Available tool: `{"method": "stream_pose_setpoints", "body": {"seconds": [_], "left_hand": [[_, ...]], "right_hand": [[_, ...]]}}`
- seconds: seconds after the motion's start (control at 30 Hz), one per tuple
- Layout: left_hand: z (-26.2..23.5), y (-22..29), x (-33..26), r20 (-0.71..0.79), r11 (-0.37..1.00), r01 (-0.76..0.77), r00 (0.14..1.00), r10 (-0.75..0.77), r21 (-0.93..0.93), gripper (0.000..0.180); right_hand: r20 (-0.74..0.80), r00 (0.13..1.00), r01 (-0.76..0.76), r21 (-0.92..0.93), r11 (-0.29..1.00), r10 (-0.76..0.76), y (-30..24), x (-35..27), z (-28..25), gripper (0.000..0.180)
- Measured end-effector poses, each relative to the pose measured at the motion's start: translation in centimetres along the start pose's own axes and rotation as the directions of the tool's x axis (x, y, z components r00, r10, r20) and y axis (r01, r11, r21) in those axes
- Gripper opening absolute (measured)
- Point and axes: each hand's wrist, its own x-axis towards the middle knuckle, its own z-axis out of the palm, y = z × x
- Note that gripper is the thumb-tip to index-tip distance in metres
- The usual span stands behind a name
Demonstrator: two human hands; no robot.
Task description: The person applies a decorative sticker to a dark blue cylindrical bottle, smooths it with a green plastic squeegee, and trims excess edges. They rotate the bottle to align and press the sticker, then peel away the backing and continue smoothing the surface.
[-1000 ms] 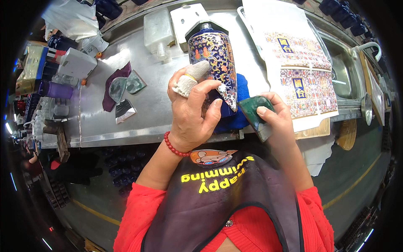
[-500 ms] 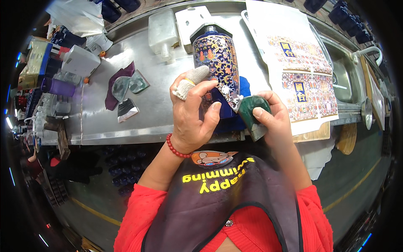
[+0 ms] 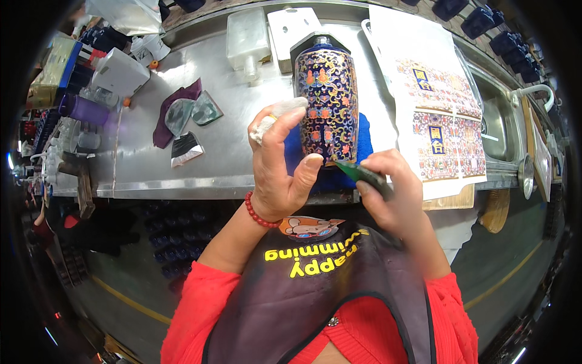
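A dark blue bottle covered with a colourful floral pattern lies on a blue cloth, its neck pointing away from me. My left hand holds its left side, the thumb by the near left corner. Pale finger covers sit on some of that hand's fingers. In my right hand is a green scraper, gripped between thumb and fingers. Its tip meets the bottle's near end. The pattern lies flat on the visible side.
Left on the metal table lie green scraper pieces, a purple cloth and a black-and-white piece. A clear bottle stands behind. Printed pattern sheets lie to the right, before a sink.
The loose pattern corner, lifted beside my fingers before, now lies against the bottle. The scraper has turned edge-on and come to the bottle's near end.
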Motion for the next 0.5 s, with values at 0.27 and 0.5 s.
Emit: {"method": "stream_pose_setpoints", "body": {"seconds": [0.27,0.5], "left_hand": [[-0.9,1.5,-0.8,0.321,0.918,-0.27,0.931,0.173,0.289,0.041],[-2.2,1.9,-3.1,0.228,0.857,-0.233,0.964,0.139,0.459,0.029]], "right_hand": [[-0.075,0.997,0.029,-0.009,1.0,-0.03,-0.2,-1.0,-1.4,0.036],[-0.011,0.996,0.08,-0.326,0.942,-0.089,1.5,-0.7,-1.0,0.056]]}}
